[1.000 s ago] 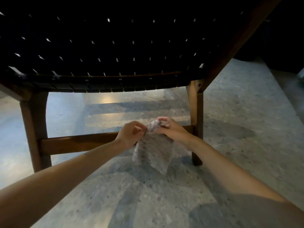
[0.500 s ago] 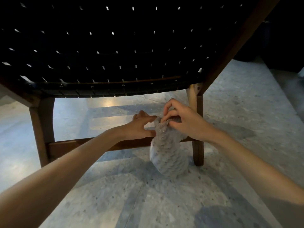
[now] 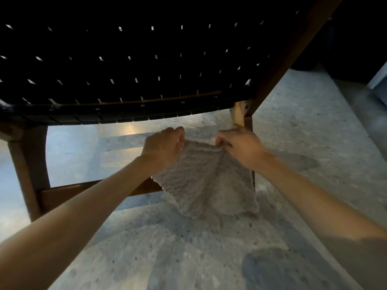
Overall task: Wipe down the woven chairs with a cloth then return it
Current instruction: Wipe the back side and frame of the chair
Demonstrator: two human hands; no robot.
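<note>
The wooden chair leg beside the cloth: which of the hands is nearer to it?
Right. The right hand is directly at the leg, overlapping it in view; the left hand grips the cloth farther left.

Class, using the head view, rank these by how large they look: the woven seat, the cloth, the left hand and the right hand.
1. woven seat
2. cloth
3. left hand and right hand: they look alike, so they are not ranked against each other.

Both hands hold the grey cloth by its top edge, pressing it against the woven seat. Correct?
Not quite. The left hand and right hand do hold the grey cloth by its top edge, but the head view shows it hanging free below the woven seat.
</note>
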